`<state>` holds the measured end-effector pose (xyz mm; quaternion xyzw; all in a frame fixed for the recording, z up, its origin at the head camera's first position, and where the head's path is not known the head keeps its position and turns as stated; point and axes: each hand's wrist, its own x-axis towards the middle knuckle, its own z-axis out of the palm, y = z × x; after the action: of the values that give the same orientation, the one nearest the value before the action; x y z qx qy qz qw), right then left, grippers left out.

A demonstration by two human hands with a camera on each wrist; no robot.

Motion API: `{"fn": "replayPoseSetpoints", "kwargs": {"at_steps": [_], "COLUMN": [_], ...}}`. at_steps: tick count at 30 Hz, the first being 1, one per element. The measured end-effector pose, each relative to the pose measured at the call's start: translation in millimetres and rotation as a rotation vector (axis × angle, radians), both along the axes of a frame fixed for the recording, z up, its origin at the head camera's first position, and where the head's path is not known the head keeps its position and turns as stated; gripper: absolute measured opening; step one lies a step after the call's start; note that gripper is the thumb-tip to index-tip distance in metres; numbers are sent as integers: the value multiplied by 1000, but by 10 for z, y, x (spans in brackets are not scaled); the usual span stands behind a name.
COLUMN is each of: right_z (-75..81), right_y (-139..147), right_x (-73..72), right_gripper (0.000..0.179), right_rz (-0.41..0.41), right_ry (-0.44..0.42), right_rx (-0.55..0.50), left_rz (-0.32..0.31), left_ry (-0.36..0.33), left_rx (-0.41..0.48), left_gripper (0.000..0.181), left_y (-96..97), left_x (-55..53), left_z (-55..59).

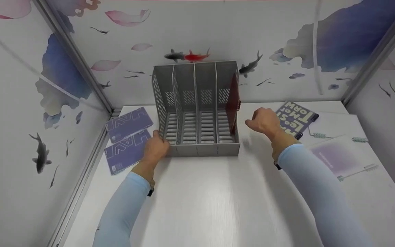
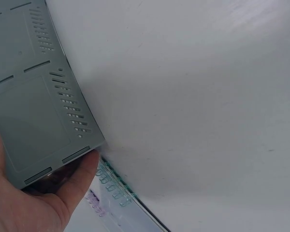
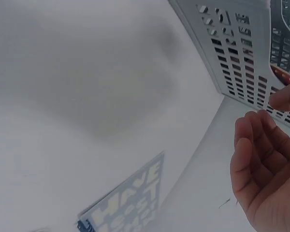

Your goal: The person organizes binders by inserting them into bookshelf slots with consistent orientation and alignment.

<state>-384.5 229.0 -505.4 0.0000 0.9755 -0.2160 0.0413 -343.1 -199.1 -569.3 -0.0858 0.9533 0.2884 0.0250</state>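
Note:
A grey plastic magazine file rack (image 1: 197, 150) with upright dividers stands at the back of the table. In its rightmost compartment a dark red spiral notebook (image 1: 232, 103) stands upright against the right wall. My left hand (image 1: 155, 148) grips the rack's front left corner, thumb and fingers around the edge, as the left wrist view also shows. To the right of the rack, my right hand (image 1: 264, 121) hovers apart from it, fingers loosely curled, nothing held. Near that hand lies a dark spiral notebook with pale lettering (image 1: 295, 118), also seen in the right wrist view.
Two purple notebooks, an upper one (image 1: 129, 123) and a lower one (image 1: 125, 152), lie left of the rack. On the right are a white spiral notebook (image 1: 338, 125) and a pale purple one (image 1: 341, 156). Patterned walls (image 1: 214, 31) enclose the table.

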Motion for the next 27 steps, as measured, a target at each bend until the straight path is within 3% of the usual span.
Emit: {"fn": "replayPoseSetpoints", "kwargs": {"at_steps": [5, 15, 22, 27], "right_z": [-20, -233, -380, -505], "right_y": [235, 640, 918, 1082], "right_x": [19, 80, 106, 150], "right_gripper": [51, 46, 64, 76], "right_rz": [-5, -50, -63, -119], "right_ry": [18, -9, -11, -44], "right_rx": [8, 23, 94, 119], "left_rz": [-10, -30, -27, -23], "left_ry": [-7, 27, 24, 13], "left_rx": [-3, -27, -22, -9], "left_gripper": [68, 69, 71, 71], "left_y": [-16, -20, -21, -19], "left_x": [2, 13, 22, 27], "left_z": [5, -7, 15, 30]}}
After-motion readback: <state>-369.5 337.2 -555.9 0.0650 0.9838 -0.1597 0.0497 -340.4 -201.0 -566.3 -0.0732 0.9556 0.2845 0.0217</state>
